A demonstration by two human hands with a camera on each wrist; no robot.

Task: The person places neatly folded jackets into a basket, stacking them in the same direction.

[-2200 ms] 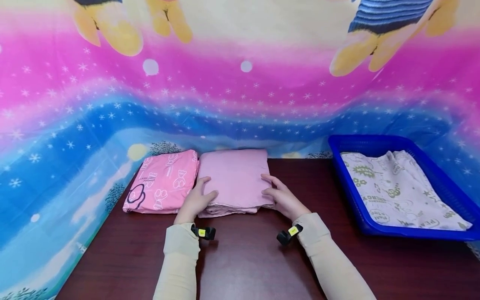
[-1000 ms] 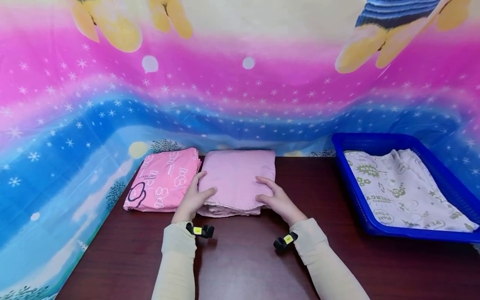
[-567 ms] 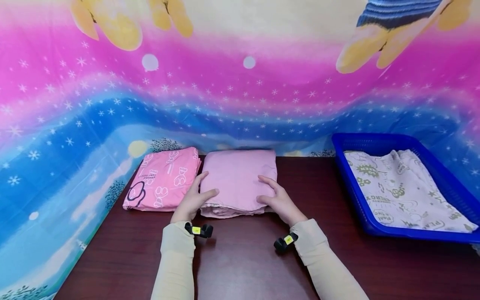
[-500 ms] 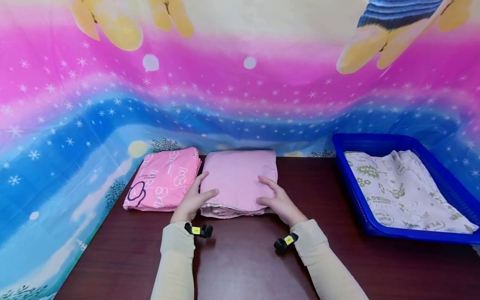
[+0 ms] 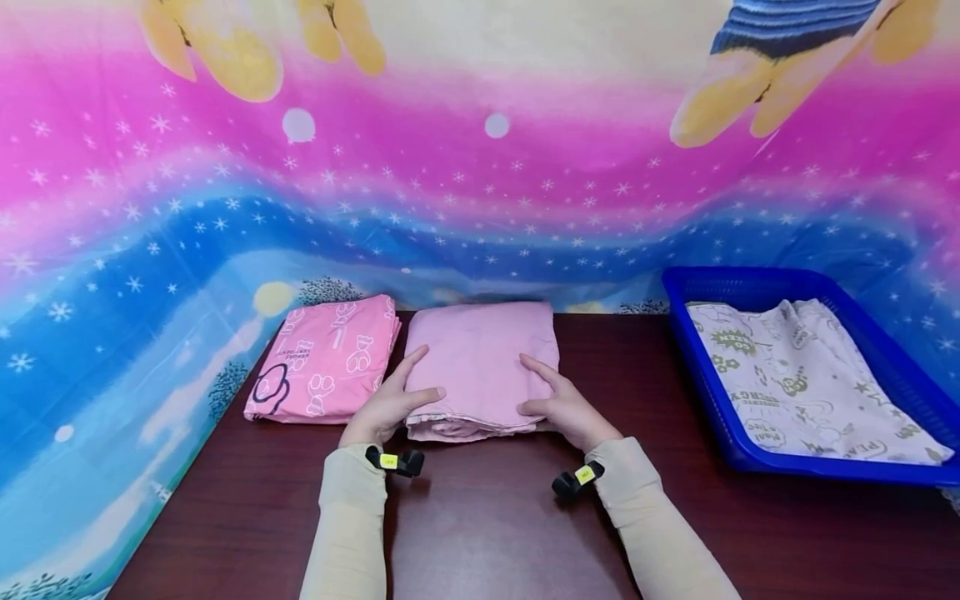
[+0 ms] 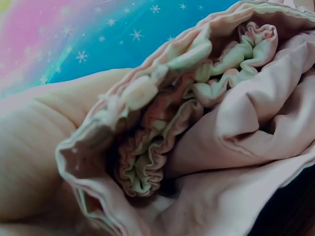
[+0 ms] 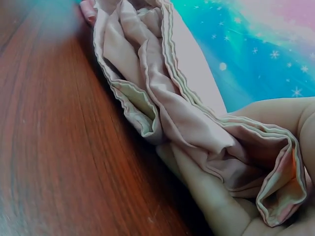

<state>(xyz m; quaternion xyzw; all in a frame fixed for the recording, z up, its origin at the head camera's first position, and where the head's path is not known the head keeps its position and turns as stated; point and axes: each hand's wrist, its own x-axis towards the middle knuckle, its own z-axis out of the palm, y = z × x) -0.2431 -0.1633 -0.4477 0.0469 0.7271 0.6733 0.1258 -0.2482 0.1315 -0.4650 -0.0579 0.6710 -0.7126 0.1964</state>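
A folded pale pink cloth (image 5: 480, 358) lies between both hands in the head view, its layered front edge facing me. My left hand (image 5: 386, 406) grips its left side, the thumb on top and a finger along the edge. The right hand (image 5: 568, 410) holds the right side. In the right wrist view, a finger (image 7: 204, 189) lies beneath the cloth's folds (image 7: 182, 113). Gathered, ruffled layers (image 6: 142, 172) show inside the cloth in the left wrist view, where most of the left fingers are hidden.
To the left lies a folded brighter pink cloth (image 5: 326, 362) with white line prints. At the right stands a blue plastic basket (image 5: 701, 392) holding a white cloth (image 5: 795, 383) with green prints. A patterned curtain (image 5: 480, 183) hangs behind the dark wooden table (image 5: 495, 525).
The pale pink cloth has shifted slightly right and towards me, with both hands on it. A narrow gap has opened between it and the printed pink cloth.
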